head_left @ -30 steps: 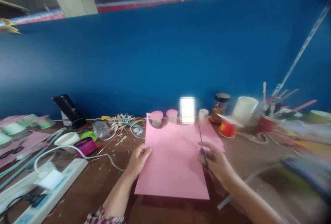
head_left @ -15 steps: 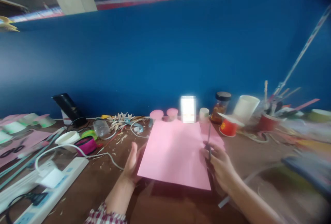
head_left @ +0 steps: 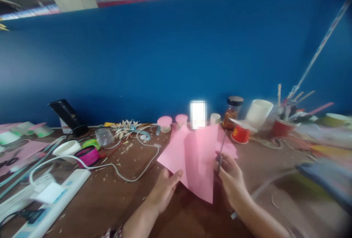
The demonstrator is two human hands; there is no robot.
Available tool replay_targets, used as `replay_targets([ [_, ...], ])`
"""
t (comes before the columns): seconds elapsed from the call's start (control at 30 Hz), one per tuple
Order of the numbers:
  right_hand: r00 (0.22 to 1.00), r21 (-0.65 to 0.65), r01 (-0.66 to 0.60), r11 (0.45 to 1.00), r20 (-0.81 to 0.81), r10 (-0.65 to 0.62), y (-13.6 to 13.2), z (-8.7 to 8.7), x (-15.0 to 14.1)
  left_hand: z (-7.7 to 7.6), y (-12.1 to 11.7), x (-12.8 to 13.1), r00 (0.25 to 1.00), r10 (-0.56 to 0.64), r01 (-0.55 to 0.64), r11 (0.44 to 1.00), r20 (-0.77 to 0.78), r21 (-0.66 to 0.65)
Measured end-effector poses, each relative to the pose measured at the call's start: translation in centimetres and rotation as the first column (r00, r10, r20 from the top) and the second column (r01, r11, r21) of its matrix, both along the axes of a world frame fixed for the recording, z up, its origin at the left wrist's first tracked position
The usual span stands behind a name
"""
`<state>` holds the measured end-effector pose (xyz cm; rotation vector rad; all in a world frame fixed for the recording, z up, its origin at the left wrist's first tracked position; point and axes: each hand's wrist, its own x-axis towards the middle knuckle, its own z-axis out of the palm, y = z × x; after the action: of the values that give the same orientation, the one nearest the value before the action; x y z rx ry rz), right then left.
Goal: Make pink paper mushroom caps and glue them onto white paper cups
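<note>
A pink sheet of paper [head_left: 192, 153] is raised above the brown table, bent along its length with a shadowed fold down the middle. My left hand [head_left: 165, 192] grips its lower left edge, thumb on top and fingers underneath. In my right hand [head_left: 230, 174] is a slim dark pair of scissors [head_left: 222, 150], blades pointing up beside the sheet's right edge. Those right fingers are curled and partly hidden, and whether they also touch the sheet I cannot tell. More pink paper [head_left: 228, 146] lies on the table behind.
A white power strip [head_left: 55, 205] with plugs and cables occupies the left. Pink-topped rolls [head_left: 165, 123], a lidded jar [head_left: 232, 111], a red cup [head_left: 240, 134] and a pot of tools [head_left: 283, 127] line the blue wall [head_left: 176, 55]. A blurred blue object [head_left: 324, 183] lies right.
My left hand has moved right and closed on the sheet's lower left edge. The sheet has gone from nearly flat to bent. My right hand still holds the scissors.
</note>
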<state>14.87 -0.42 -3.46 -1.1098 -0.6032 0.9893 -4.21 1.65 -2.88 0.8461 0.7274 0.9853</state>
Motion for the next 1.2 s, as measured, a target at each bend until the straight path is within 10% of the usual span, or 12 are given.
replay_targets([
  [0.23, 0.999, 0.015, 0.007, 1.000, -0.043, -0.006, 0.0, 0.3, 0.0, 0.0, -0.4, 0.0, 0.990, -0.137, 0.140, 0.988, 0.037, -0.070],
  [0.93, 0.973, 0.058, -0.186, 0.981, 0.152, 0.175, -0.5, -1.3, -1.3, -0.3, 1.7, -0.7, 0.935, 0.354, -0.354, 0.935, 0.022, -0.008],
  [1.2, 0.829, 0.016, -0.386, 0.922, 0.444, 0.340, -0.5, 1.4, 0.6, -0.6, 4.6, -4.2, 0.841, 0.541, -0.540, 0.841, -0.016, 0.039],
])
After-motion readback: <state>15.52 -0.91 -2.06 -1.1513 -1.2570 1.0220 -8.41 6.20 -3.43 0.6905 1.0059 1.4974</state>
